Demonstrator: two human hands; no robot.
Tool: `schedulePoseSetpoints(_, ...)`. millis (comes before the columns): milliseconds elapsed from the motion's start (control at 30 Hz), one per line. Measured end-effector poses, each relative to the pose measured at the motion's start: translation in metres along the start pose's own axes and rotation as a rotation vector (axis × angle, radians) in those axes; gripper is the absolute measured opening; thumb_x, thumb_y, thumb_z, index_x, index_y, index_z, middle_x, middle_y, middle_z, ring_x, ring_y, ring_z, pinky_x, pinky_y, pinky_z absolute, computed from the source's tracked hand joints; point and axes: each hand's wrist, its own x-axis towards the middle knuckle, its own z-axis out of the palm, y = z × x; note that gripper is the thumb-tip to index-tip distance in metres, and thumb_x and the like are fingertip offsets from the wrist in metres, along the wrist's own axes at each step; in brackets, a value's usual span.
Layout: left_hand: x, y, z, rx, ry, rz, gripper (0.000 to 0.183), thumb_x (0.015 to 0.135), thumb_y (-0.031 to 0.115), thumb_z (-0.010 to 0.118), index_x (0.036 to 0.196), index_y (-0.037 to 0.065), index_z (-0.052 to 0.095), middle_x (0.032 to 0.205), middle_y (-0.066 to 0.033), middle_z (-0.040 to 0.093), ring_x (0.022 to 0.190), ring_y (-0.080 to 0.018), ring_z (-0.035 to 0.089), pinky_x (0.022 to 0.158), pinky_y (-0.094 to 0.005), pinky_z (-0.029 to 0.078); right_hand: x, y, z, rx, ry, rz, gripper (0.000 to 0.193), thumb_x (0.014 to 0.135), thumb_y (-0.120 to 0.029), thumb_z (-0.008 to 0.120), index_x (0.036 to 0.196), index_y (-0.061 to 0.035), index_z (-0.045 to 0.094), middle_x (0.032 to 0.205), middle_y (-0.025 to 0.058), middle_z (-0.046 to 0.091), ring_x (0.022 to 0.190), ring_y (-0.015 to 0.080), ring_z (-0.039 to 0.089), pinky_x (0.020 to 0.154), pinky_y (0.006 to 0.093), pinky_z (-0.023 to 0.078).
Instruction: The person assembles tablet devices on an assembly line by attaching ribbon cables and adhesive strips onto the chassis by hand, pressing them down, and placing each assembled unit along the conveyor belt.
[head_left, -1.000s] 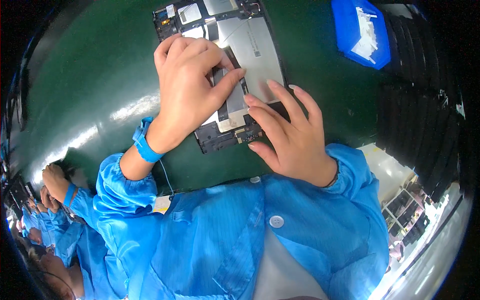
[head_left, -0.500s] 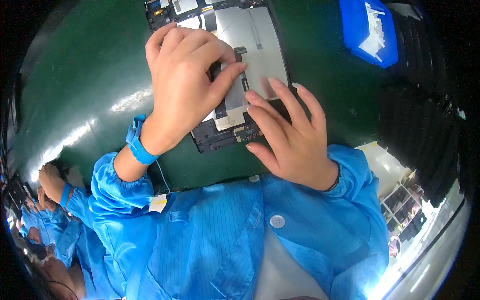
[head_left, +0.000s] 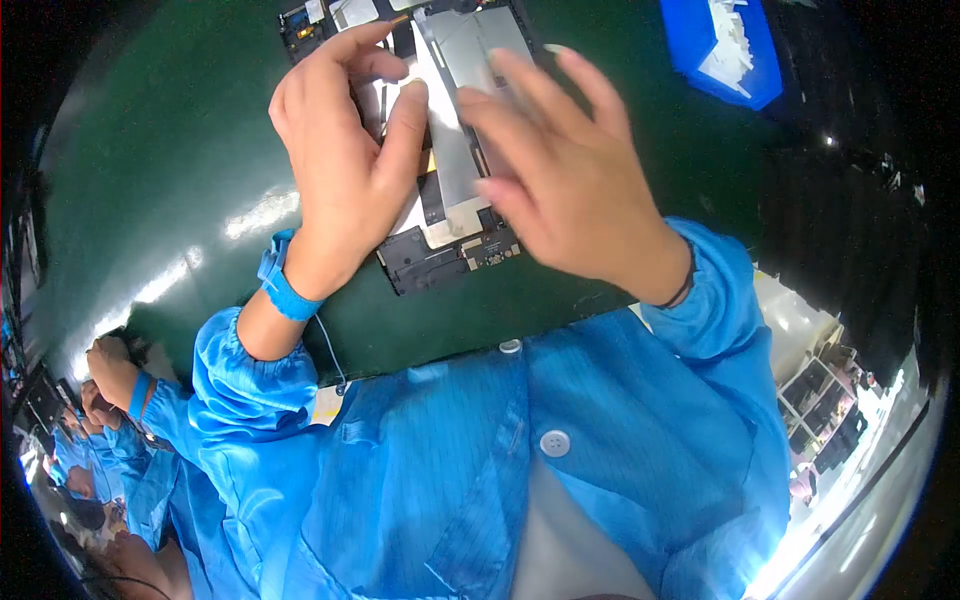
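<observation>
An opened tablet lies on the green mat, its black frame, circuit boards and silver plates showing. Over its left side is my left hand, with the thumb and the bent forefinger apart and nothing seen between them. My right hand hovers over or touches the right side, fingers spread and a little blurred; I cannot tell whether the fingertips press on it. Between the hands runs a long silver panel with a dark strip along its edge. Both hands hide parts of the tablet.
A blue bin with white strips stands at the far right. A blue wrist strap with a thin cord is on my left wrist. At the left edge, a co-worker's hand shows beside a blue sleeve.
My right hand has moved up and left over the tablet. The thumb and forefinger of my left hand have parted and shifted left. The tablet sits slightly higher and further left in view.
</observation>
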Motion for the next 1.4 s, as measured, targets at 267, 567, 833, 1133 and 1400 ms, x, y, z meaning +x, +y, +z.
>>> schedulePoseSetpoints(267, -0.002, 0.027, -0.009, 0.293, -0.207, 0.180, 0.079, 0.057, 0.030, 0.085, 0.128, 0.014, 0.054, 0.130, -0.0144, 0.048, 0.129, -0.0366, 0.037, 0.111, -0.0534, 0.017, -0.044, 0.015, -0.010, 0.192, 0.138, 0.169, 0.047, 0.084, -0.021, 0.060, 0.128, -0.0069, 0.051, 0.143, 0.0156, 0.046, 0.137, 0.0378, 0.033, 0.109, 0.0488, 0.022)
schedulePoseSetpoints(567, -0.002, 0.028, -0.008, 0.348, -0.316, 0.150, 0.090, 0.054, 0.034, 0.088, 0.133, 0.014, 0.051, 0.138, -0.0192, 0.042, 0.134, -0.0408, 0.031, 0.113, -0.0582, 0.013, -0.046, 0.017, 0.022, 0.392, 0.097, 0.149, 0.062, 0.090, -0.028, 0.056, 0.142, -0.0034, 0.033, 0.151, 0.0268, 0.025, 0.141, 0.0428, 0.022, 0.111, 0.0502, 0.019)
schedulePoseSetpoints(833, 0.005, 0.035, -0.010, 0.389, -0.408, 0.192, 0.091, 0.056, 0.036, 0.087, 0.135, 0.017, 0.049, 0.140, -0.0206, 0.040, 0.136, -0.0424, 0.028, 0.113, -0.0589, 0.012, -0.049, 0.020, 0.023, 0.485, 0.096, 0.178, 0.065, 0.090, -0.028, 0.058, 0.144, -0.0035, 0.030, 0.153, 0.0263, 0.022, 0.141, 0.0421, 0.021, 0.111, 0.0498, 0.019)
schedulePoseSetpoints(1133, 0.015, 0.036, -0.004, 0.370, -0.490, 0.247, 0.091, 0.055, 0.033, 0.088, 0.135, 0.019, 0.049, 0.143, -0.0212, 0.038, 0.138, -0.0429, 0.027, 0.113, -0.0584, 0.013, -0.051, 0.020, 0.021, 0.461, 0.085, 0.161, 0.065, 0.090, -0.028, 0.058, 0.144, -0.0038, 0.031, 0.153, 0.0261, 0.021, 0.142, 0.0415, 0.019, 0.112, 0.0493, 0.017)
schedulePoseSetpoints(1400, -0.027, 0.015, -0.029, 0.363, 0.008, 0.005, 0.070, 0.083, 0.034, 0.068, 0.138, -0.001, 0.042, 0.147, -0.0264, 0.031, 0.140, -0.0434, 0.021, 0.115, -0.0522, 0.011, -0.056, 0.022, 0.025, 0.523, 0.144, 0.298, 0.059, 0.094, -0.020, 0.052, 0.146, -0.0031, 0.029, 0.155, 0.0213, 0.021, 0.144, 0.0363, 0.019, 0.115, 0.0440, 0.014)
